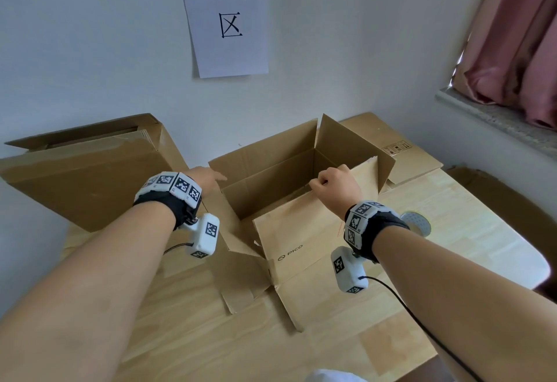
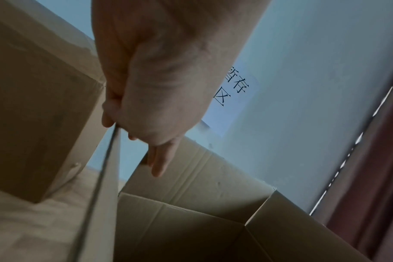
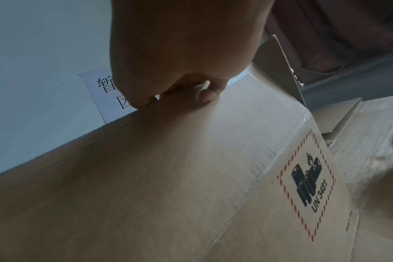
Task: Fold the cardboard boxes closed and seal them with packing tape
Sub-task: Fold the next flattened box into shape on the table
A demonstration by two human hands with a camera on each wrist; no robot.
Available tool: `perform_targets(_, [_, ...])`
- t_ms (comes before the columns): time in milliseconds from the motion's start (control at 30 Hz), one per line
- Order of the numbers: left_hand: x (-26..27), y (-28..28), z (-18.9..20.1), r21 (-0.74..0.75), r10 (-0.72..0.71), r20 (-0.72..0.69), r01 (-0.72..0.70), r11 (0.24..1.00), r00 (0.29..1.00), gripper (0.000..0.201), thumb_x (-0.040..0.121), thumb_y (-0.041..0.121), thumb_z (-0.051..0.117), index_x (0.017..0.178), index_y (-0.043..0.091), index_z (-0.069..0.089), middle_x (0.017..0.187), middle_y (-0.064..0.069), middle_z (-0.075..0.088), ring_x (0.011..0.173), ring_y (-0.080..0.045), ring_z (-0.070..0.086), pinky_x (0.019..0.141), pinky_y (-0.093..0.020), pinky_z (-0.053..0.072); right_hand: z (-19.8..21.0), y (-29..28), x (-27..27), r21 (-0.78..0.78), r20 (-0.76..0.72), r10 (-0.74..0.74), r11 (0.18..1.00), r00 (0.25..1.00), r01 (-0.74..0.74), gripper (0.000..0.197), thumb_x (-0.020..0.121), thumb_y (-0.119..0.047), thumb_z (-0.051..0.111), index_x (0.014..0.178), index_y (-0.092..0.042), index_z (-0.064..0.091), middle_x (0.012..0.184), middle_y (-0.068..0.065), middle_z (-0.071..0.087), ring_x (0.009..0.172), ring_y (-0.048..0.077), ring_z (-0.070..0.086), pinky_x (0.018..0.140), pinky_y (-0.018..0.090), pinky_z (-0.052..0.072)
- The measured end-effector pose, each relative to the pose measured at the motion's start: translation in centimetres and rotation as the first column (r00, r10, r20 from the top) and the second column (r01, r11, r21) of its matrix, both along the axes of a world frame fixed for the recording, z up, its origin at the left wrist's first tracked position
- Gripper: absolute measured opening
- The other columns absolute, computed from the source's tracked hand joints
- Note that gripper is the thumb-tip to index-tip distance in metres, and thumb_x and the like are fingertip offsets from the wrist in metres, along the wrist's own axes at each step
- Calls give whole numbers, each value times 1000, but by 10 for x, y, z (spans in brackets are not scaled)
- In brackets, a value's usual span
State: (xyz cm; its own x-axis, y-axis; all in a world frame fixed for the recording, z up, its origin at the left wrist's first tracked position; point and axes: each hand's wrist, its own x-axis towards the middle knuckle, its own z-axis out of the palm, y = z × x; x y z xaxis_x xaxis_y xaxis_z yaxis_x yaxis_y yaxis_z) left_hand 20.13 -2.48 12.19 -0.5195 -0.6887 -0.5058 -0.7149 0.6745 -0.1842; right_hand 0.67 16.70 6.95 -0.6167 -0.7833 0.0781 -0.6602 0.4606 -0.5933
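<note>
The open box [image 1: 271,188] sits in the middle of the wooden table [image 1: 452,246], flaps up, nothing taped yet. The right hand [image 1: 336,184] has its fingers curled over the top edge of the near flap [image 1: 301,231], gripping it and tipping it toward the opening. The left hand [image 1: 206,178] is at the left flap [image 1: 229,231]; the wrist view shows its thumb on one side of the cardboard edge and fingers on the other, so it's pinching that flap.

Here's the worry, as I read it: both flaps coming in together could jam at the corner, and the near-left corner [image 1: 259,249] already looks torn, so a hard pull might rip it further. The far flap [image 1: 265,152] and right flap [image 1: 352,143] stand upright and could get trapped in the wrong order. The tape roll [image 1: 417,221] waits just right of the box, behind the right wrist, with a second box [image 1: 84,176] leaning at left.
</note>
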Motion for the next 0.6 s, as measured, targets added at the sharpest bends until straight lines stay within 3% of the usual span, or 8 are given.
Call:
perform_targets(100, [-2,-5,12,32,1,55,-3,999,999,66,94,-4,35,151,26,21,155,-5,27,136,-22,35,102,-25,35,-1,0,4,-6,-11,4,1000,1000,-4,35,87,-25,46,56,-10,41,63,9,53,88,13,40,64,35,45])
perform_targets(200, [-2,-18,22,111,4,71,-12,994,997,66,94,10,46,152,25,17,154,5,30,139,-16,30,110,-26,25,-3,1,6,-27,-18,-1,1000,1000,1,35,86,-26,48,56,-9,43,66,12,57,88,12,41,64,36,47])
perform_targets(300, [-9,-24,19,190,35,-16,-31,981,999,68,92,7,45,151,23,16,153,5,32,139,-14,31,111,-26,24,-2,3,3,-32,-2,-7,999,1000,7,35,86,-27,49,56,-9,43,67,13,57,88,13,41,66,36,47])
perform_targets(367, [-17,-20,12,250,86,-177,-40,968,980,70,90,-4,42,151,22,20,152,5,34,133,-17,40,99,-26,42,0,7,0,-36,3,-17,999,1000,17,36,87,-27,49,57,-8,45,68,13,58,88,13,42,68,38,48])
perform_targets(433, [-24,-14,2,329,186,-329,-73,942,926,72,88,-15,37,150,20,24,152,1,31,114,-22,53,72,-23,54,0,9,0,-40,4,-22,999,1000,22,36,87,-26,49,58,-7,47,70,12,58,88,13,43,70,38,49])
perform_targets(467, [-27,-11,-2,343,214,-375,-80,936,902,71,88,-17,37,149,18,27,152,-2,29,108,-24,56,68,-23,55,0,10,0,-43,4,-23,999,1000,23,36,87,-26,49,58,-6,48,71,12,59,89,14,44,70,37,48])
perform_targets(533, [-32,-9,-10,345,261,-417,-115,932,871,61,88,-18,40,142,11,40,148,-8,27,104,-28,58,72,-27,55,-1,11,1,-46,18,-31,998,999,32,36,87,-26,49,58,-5,50,71,11,59,89,13,44,69,35,46])
perform_targets(600, [-32,-12,-15,352,311,-411,-165,921,857,48,89,-15,38,130,7,51,138,-12,37,96,-27,60,70,-26,54,-2,13,0,-46,37,-54,997,998,56,37,86,-27,49,58,-4,50,71,10,58,89,11,43,64,31,42])
